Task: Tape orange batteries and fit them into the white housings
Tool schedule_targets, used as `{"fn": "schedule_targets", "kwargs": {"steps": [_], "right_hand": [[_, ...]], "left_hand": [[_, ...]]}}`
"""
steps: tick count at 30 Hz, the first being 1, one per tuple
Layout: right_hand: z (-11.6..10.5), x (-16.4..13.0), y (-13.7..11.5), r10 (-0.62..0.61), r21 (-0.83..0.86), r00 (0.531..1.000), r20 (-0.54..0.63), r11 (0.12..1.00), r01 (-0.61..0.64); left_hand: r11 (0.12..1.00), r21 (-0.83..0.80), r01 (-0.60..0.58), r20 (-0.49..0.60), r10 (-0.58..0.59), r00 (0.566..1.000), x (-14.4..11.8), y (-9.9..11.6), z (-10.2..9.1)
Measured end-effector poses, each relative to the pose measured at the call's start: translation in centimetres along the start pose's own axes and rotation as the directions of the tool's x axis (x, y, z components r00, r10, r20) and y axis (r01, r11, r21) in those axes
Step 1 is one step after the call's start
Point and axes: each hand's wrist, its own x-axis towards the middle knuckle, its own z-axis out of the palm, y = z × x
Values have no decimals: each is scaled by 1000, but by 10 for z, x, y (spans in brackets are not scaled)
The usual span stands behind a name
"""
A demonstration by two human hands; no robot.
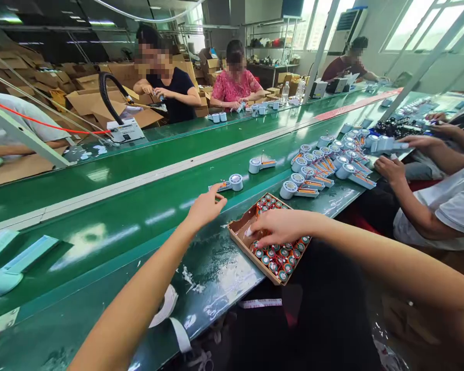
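My left hand [205, 208] reaches over the green belt, thumb and fingers apart. Its fingertips are at the handle of a pale blue fan-like housing [235, 182] with a round head; whether they touch it is unclear. A similar housing [255, 165] lies just beyond. My right hand [278, 226] is over an open cardboard box [239, 238], fingers spread and pointing down into its left part. Something white shows at a fingertip. Small round motor-like parts [282, 257] with red wires and orange rims fill much of the box.
Many pale blue housings [325, 159] with orange strips crowd the bench at right, near a co-worker's hands [390, 167]. A white tape roll [166, 306] lies by my left forearm. More housings [2, 275] are on the belt at left. Other people work across the belt.
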Motion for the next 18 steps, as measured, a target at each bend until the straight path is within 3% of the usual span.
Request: {"fn": "schedule_targets", "kwargs": {"steps": [5,7,9,12,16,18], "right_hand": [[18,13,3,-29,114,995,98,993,18],[17,12,8,-13,173,998,65,985,2],[14,5,12,44,220,998,-46,975,-33],[9,-11,14,163,358,943,-291,932,-51],[9,-32,11,199,516,856,-476,852,89],[14,-43,6,193,528,828,-527,837,141]], "left_hand": [[977,-209,-31,-2,31,1000,-129,-7,7],[958,-286,7,-7,-9,1000,-167,-8,11],[952,-303,53,17,-50,999,-189,-3,19],[959,-283,-25,-26,18,1000,-189,19,34],[933,-213,-290,-244,237,941,-145,58,47],[896,-304,-324,-159,288,944,-122,74,50]]}}
